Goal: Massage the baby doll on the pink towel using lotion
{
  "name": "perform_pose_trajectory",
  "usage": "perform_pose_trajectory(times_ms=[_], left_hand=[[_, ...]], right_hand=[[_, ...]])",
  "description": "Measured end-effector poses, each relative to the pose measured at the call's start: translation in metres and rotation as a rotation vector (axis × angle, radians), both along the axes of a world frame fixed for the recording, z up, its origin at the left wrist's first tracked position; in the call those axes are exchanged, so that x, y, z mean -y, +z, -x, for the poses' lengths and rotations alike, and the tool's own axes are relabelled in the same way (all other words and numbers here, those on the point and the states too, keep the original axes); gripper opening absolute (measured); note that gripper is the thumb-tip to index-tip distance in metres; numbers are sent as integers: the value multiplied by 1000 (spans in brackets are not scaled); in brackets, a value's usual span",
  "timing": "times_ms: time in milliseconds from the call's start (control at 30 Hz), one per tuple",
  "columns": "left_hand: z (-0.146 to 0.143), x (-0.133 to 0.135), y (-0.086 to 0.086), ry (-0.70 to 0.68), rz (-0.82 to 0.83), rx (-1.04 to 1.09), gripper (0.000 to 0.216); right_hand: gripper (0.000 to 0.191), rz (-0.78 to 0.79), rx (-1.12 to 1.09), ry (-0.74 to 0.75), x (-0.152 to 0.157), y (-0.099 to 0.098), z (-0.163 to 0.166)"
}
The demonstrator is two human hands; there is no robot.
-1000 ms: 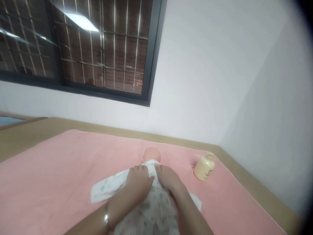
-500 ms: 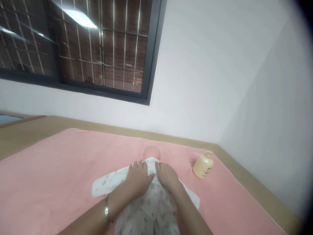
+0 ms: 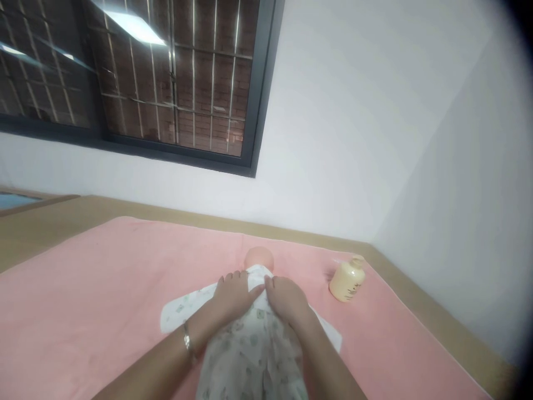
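Grips flat on doll, pink blanket

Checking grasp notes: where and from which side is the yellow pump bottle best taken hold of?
Probably take the yellow pump bottle around its rounded body, below the small pump top, coming from the near left: bare pink blanket lies there, the wall close behind. The right hand is nearest.
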State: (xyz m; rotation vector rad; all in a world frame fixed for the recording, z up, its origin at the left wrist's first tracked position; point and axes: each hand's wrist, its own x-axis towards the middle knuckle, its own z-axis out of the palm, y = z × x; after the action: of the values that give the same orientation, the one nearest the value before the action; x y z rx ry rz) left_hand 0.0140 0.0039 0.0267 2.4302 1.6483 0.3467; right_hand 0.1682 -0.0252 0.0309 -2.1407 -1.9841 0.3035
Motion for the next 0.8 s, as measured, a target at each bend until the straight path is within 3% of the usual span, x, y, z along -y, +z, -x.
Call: perform_pose_trajectory(times_ms=[200, 533, 800], left_hand=[[-11, 22, -5, -46, -167, -164, 59], [0, -11, -5, -32, 56, 54, 56], [-9, 14, -5, -4, -160, -165, 50]], right_hand=[[68, 50, -142, -27, -19, -11, -13], [57, -23, 72, 90, 16, 15, 5], [61, 105, -183, 47, -6, 4, -15]])
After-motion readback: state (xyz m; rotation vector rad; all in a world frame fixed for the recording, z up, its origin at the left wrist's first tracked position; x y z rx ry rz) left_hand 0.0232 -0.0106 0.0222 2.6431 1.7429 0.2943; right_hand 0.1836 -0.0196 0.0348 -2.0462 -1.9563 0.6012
